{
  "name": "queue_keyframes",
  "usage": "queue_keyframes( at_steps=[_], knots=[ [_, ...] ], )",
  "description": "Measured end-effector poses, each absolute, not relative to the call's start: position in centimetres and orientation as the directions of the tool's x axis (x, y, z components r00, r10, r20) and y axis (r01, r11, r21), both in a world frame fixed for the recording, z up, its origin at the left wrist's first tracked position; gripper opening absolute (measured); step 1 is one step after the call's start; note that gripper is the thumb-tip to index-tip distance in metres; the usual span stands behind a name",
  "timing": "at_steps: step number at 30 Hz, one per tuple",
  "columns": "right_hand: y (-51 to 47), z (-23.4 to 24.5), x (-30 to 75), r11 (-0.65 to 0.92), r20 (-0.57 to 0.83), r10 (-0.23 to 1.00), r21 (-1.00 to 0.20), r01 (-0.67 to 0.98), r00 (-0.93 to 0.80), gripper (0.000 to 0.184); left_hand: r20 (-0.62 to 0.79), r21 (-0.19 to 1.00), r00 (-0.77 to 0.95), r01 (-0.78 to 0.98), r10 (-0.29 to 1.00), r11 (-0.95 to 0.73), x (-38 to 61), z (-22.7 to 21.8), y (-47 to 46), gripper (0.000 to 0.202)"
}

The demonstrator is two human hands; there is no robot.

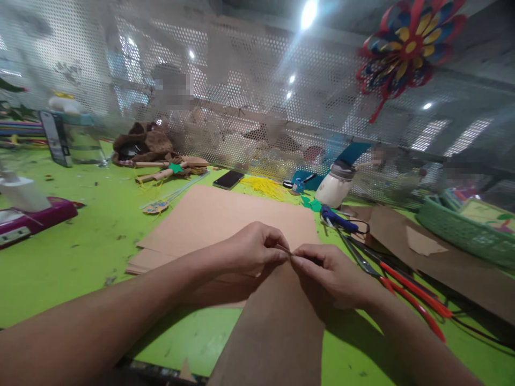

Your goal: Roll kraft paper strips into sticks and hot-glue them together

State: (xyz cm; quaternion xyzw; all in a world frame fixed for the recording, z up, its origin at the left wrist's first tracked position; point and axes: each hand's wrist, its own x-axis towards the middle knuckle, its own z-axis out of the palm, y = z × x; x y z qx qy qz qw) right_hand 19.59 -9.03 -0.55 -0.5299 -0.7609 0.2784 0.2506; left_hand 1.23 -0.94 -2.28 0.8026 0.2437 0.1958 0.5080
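Note:
A long strip of brown kraft paper [277,332] hangs from my fingertips toward the table's near edge. My left hand [259,249] pinches its top end between thumb and fingers. Close beside it, my right hand [328,268] pinches the same end, the fingertips of both almost touching. What exactly the fingers do to the paper edge is too small to tell. Under and behind my hands lies a stack of lighter brown paper sheets [225,214]. Scissors with red handles [414,300] rest just right of my right hand.
On the green table [92,214] stand a purple power strip [44,217], a phone [228,180] and a white jar [335,187]. A blue-handled tool [340,220], brown cardboard [402,230] and a green basket [462,230] are at the right. Behind rises a perforated metal screen [241,107].

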Motion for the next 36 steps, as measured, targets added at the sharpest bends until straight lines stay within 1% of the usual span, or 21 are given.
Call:
queue_keyframes(
  at_steps=[4, 7, 10, 12, 14, 16, 18, 21, 22, 24, 27, 29, 33, 36],
  knots=[
    [-8.9, -0.1, 20.4, 0.253, 0.067, 0.951, -0.725, 0.640, -0.300, 0.021, 0.102, 0.899, 0.771, 0.199, 0.628, -0.391, 0.9, -1.4, -0.5, 0.015],
    [-8.7, 0.3, 21.0, 0.223, 0.060, 0.957, -0.776, 0.590, -0.284, 0.019, 0.092, 0.910, 0.727, 0.215, 0.680, -0.354, 0.5, -0.6, -0.1, 0.013],
    [-8.7, 0.4, 21.1, 0.229, 0.125, 0.969, -0.774, 0.590, -0.212, 0.017, 0.075, 0.930, 0.729, 0.195, 0.680, -0.311, 0.2, -0.3, 0.4, 0.012],
    [-8.6, 0.3, 21.0, 0.269, 0.203, 0.963, -0.732, 0.626, -0.177, 0.015, 0.091, 0.919, 0.748, 0.191, 0.657, -0.344, 0.0, -0.2, 0.5, 0.012],
    [-8.7, 0.2, 20.9, 0.317, 0.273, 0.946, -0.679, 0.662, -0.172, 0.014, 0.126, 0.860, 0.759, 0.237, 0.638, -0.451, -0.1, 0.1, 0.4, 0.012],
    [-8.8, 0.2, 20.7, 0.358, 0.325, 0.928, -0.635, 0.685, -0.185, 0.014, 0.150, 0.752, 0.771, 0.317, 0.618, -0.578, -0.2, 0.4, -0.1, 0.015],
    [-8.9, 0.2, 20.4, 0.383, 0.348, 0.916, -0.617, 0.688, -0.199, 0.014, 0.177, 0.624, 0.789, 0.372, 0.588, -0.687, -0.2, 0.7, -0.8, 0.020],
    [-9.2, 0.1, 19.7, 0.371, 0.326, 0.925, -0.657, 0.656, -0.196, 0.014, 0.227, 0.461, 0.818, 0.388, 0.529, -0.798, 0.0, 0.9, -1.7, 0.023],
    [-9.3, 0.1, 19.5, 0.358, 0.309, 0.931, -0.685, 0.635, -0.192, 0.013, 0.242, 0.422, 0.822, 0.389, 0.516, -0.818, 0.0, 0.9, -1.9, 0.022],
    [-9.3, 0.0, 19.2, 0.315, 0.264, 0.949, -0.755, 0.575, -0.174, 0.013, 0.256, 0.386, 0.827, 0.388, 0.501, -0.837, 0.1, 0.9, -2.2, 0.020],
    [-9.4, 0.0, 18.9, 0.211, 0.176, 0.977, -0.872, 0.441, -0.121, 0.012, 0.255, 0.398, 0.828, 0.380, 0.499, -0.835, 0.1, 1.0, -2.3, 0.017],
    [-9.4, 0.1, 18.7, 0.156, 0.131, 0.987, -0.923, 0.350, -0.095, 0.014, 0.242, 0.431, 0.826, 0.379, 0.510, -0.819, 0.1, 1.1, -2.4, 0.016],
    [-9.5, 0.5, 18.5, 0.077, 0.065, 0.996, -0.975, 0.209, -0.066, 0.014, 0.243, 0.499, 0.807, 0.372, 0.539, -0.782, 0.1, 1.3, -2.6, 0.011],
    [-9.5, 0.5, 18.6, 0.017, 0.008, 0.996, -0.994, 0.104, -0.083, 0.015, 0.226, 0.534, 0.813, 0.357, 0.537, -0.766, 0.1, 1.5, -2.5, 0.007]
  ],
)
